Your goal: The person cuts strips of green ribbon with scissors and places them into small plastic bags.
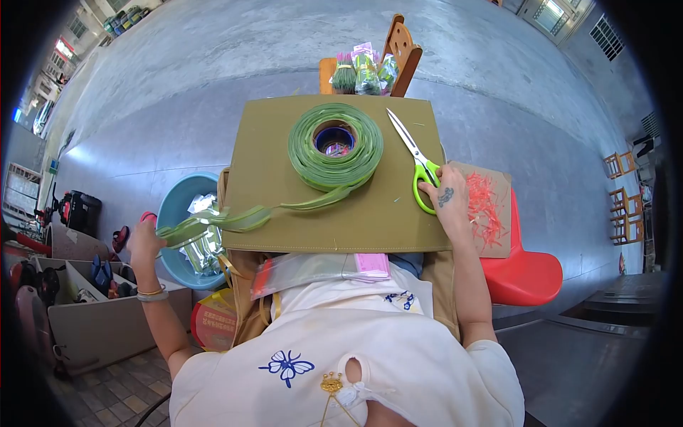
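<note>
Ribbon [245, 220] runs leftward from its roll [366, 148] to the gripping left hand [145, 240], while scissors [421, 162] point away from the right hand [452, 196] clasping their handles [417, 196].

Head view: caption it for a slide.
Left hand holds green ribbon trailing from its roll; right hand touches the green-handled scissors.

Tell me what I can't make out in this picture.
Head view, the loose end of the green strip: hidden by the left hand.
Head view, how the right hand grips the scissors: the hand itself covers most of that.
Head view, the bottom of the blue basin: covered by silvery packets.
Head view, any print on the pink card: too small.
</note>
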A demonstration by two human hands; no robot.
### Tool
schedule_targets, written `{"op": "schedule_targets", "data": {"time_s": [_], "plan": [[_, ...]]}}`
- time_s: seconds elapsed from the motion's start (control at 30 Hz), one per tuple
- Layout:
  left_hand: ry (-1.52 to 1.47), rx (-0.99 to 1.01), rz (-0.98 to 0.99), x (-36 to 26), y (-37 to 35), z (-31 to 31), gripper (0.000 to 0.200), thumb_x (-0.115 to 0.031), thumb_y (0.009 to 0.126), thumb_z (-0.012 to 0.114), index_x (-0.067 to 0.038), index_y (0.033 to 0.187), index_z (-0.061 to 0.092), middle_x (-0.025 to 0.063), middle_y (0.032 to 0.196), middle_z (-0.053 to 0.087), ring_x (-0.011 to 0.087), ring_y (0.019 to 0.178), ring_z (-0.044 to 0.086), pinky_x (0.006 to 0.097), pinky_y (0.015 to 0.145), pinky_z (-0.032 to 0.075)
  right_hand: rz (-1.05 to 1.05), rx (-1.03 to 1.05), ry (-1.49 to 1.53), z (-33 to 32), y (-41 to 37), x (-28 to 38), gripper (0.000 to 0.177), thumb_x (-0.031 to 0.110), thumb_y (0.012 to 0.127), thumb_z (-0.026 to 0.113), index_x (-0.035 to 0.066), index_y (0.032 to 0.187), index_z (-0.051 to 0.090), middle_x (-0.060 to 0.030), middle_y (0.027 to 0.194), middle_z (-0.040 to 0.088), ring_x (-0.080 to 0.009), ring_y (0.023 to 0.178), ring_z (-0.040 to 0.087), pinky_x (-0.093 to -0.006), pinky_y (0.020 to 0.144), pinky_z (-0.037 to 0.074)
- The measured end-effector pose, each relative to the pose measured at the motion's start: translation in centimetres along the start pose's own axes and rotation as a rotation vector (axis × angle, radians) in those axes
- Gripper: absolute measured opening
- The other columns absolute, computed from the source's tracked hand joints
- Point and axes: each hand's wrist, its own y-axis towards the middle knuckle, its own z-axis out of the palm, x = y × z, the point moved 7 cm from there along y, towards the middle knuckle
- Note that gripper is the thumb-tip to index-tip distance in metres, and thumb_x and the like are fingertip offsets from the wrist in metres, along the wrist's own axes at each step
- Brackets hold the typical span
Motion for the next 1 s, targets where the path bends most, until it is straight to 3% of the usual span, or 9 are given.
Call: {"op": "schedule_targets", "data": {"time_s": [0.1, 0.17, 0.27, 0.37, 0.47, 0.6, 0.67, 0.8, 1.0], "plan": [[-0.286, -0.27, 0.474, -8.4, -2.7, -3.8, 0.045, -0.012, 0.071, 0.07, 0.002, 0.112, 0.055, 0.019, 0.114, 0.057, 0.0347, 0.103, 0.055, 0.0413, 0.083, 0.045, -0.009, 0.005, -0.011, 0.3, 0.2, -0.2, 0.039, 0.021, 0.068, 0.075, -0.004, 0.092, 0.057, -0.0196, 0.087, 0.057, -0.036, 0.084, 0.056, -0.0427, 0.073, 0.044], [-0.801, -0.115, 0.663, -16.3, -5.3, -7.7, 0.044, -0.021, 0.076, 0.068, 0.004, 0.111, 0.055, 0.0203, 0.113, 0.057, 0.036, 0.103, 0.054, 0.0398, 0.086, 0.043, -0.012, 0.03, 0.007, 0.4, 0.5, -0.4, 0.039, 0.022, 0.068, 0.075, -0.004, 0.091, 0.058, -0.0193, 0.087, 0.057, -0.0356, 0.084, 0.056, -0.0427, 0.073, 0.044], [-0.72, -0.255, 0.893, -24.1, -7.6, -7.7, 0.041, -0.024, 0.075, 0.068, 0.002, 0.104, 0.059, 0.0207, 0.098, 0.062, 0.0345, 0.09, 0.06, 0.0394, 0.078, 0.047, -0.013, 0.032, 0.022, 0.3, 0.3, -0.4, 0.039, 0.023, 0.068, 0.075, -0.004, 0.09, 0.058, -0.0189, 0.087, 0.057, -0.0347, 0.085, 0.056, -0.0424, 0.073, 0.044], [-0.483, -0.102, 0.885, -28.7, -6.9, -4.5, 0.03, -0.022, 0.072, 0.07, 0.002, 0.089, 0.064, 0.0194, 0.077, 0.063, 0.0346, 0.073, 0.062, 0.0405, 0.068, 0.049, -0.014, 0.034, 0.007, 0.4, 0.5, -0.5, 0.039, 0.023, 0.067, 0.076, -0.004, 0.089, 0.058, -0.0187, 0.086, 0.058, -0.0339, 0.085, 0.056, -0.0418, 0.073, 0.043], [-0.662, -0.021, 0.875, -26.8, -6.5, -4.8, 0.02, -0.017, 0.07, 0.07, 0.001, 0.076, 0.065, 0.0183, 0.064, 0.061, 0.0352, 0.062, 0.061, 0.0414, 0.061, 0.049, -0.022, 0.036, 0.019, 0.6, 0.9, -1.0, 0.036, 0.022, 0.068, 0.074, -0.004, 0.087, 0.058, -0.019, 0.084, 0.058, -0.0344, 0.085, 0.055, -0.042, 0.073, 0.043], [-0.302, 0.155, 0.683, -17.4, -3.4, -1.7, 0.022, -0.017, 0.063, 0.074, 0.0, 0.074, 0.066, 0.0178, 0.068, 0.062, 0.0329, 0.068, 0.063, 0.0401, 0.06, 0.049, -0.091, -0.005, 0.049, 0.7, 1.2, -1.6, 0.03, 0.019, 0.072, 0.069, -0.006, 0.086, 0.059, -0.0182, 0.075, 0.059, -0.0313, 0.071, 0.059, -0.0413, 0.065, 0.046], [-0.047, 0.232, 0.388, -12.1, -2.9, -0.4, 0.038, -0.023, 0.06, 0.078, -0.001, 0.089, 0.066, 0.0157, 0.082, 0.065, 0.0316, 0.081, 0.063, 0.0401, 0.07, 0.049, 0.096, 0.132, 0.355, 1.9, 2.0, -4.3, 0.028, 0.018, 0.074, 0.067, -0.007, 0.085, 0.06, -0.0145, 0.068, 0.059, -0.0251, 0.06, 0.058, -0.0376, 0.055, 0.046], [-0.445, 0.051, 0.615, -12.1, -4.0, -2.5, 0.074, -0.032, 0.061, 0.078, 0.0, 0.122, 0.049, 0.018, 0.112, 0.058, 0.0334, 0.106, 0.053, 0.043, 0.091, 0.039, 0.375, 0.316, 0.952, 2.5, 1.2, -4.4, 0.027, 0.021, 0.082, 0.064, -0.005, 0.089, 0.059, -0.0039, 0.059, 0.054, -0.01, 0.047, 0.052, -0.0224, 0.041, 0.041], [-0.783, 0.04, 0.921, -24.9, -6.0, -5.1, 0.05, -0.033, 0.071, 0.072, 0.002, 0.106, 0.06, 0.0191, 0.097, 0.063, 0.0326, 0.094, 0.06, 0.0369, 0.08, 0.047, 0.454, 0.253, 1.562, 2.0, 0.1, -1.6, 0.022, 0.021, 0.084, 0.063, 0.004, 0.093, 0.052, -0.0022, 0.076, 0.049, -0.0085, 0.054, 0.048, -0.0197, 0.037, 0.035]]}}
